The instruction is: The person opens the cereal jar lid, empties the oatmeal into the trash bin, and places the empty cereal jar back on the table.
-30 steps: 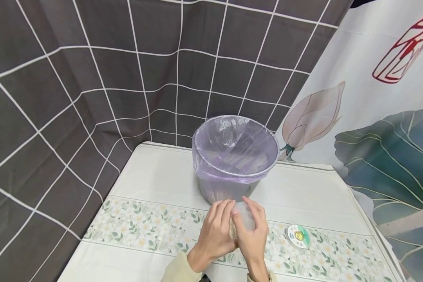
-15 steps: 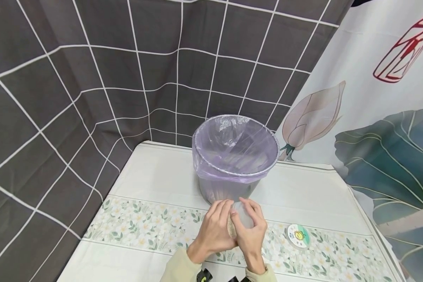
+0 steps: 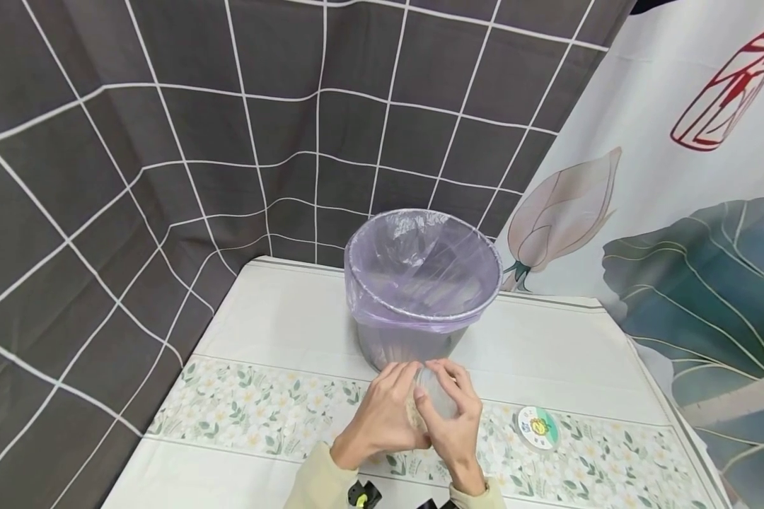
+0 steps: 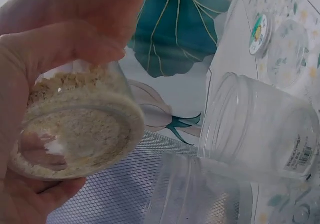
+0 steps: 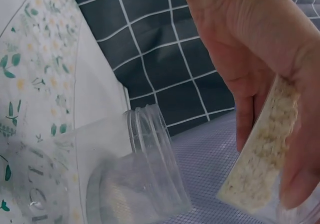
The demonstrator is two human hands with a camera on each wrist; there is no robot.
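Both hands hold a clear jar (image 4: 85,134) of pale, oat-like flakes upright above the table. In the head view my left hand (image 3: 382,417) grips its left side; my right hand (image 3: 455,428) curls round the right, thumb across the front. Between the thumbs and fingers a strip of flakes (image 3: 415,410) and a whitish translucent surface (image 3: 441,397) show. The left wrist view looks at the jar's round base. From the right wrist, flakes (image 5: 260,159) appear edge-on under the fingers. Close by stands a clear, threaded-neck jar (image 5: 147,154), mostly hidden by the hands in the head view.
A round bin (image 3: 407,339) with a purple liner stands just behind the hands. To the right is a white-and-green labelled lid (image 3: 538,428). Two overlapping clear jars, one with a barcode label (image 4: 300,154), show in the left wrist view. Dark checked cloth (image 3: 280,127) hangs behind.
The right hand's fingers have drawn in slightly and lower around the held jar. Both hands have otherwise stayed in place; the bin and lid have not moved.
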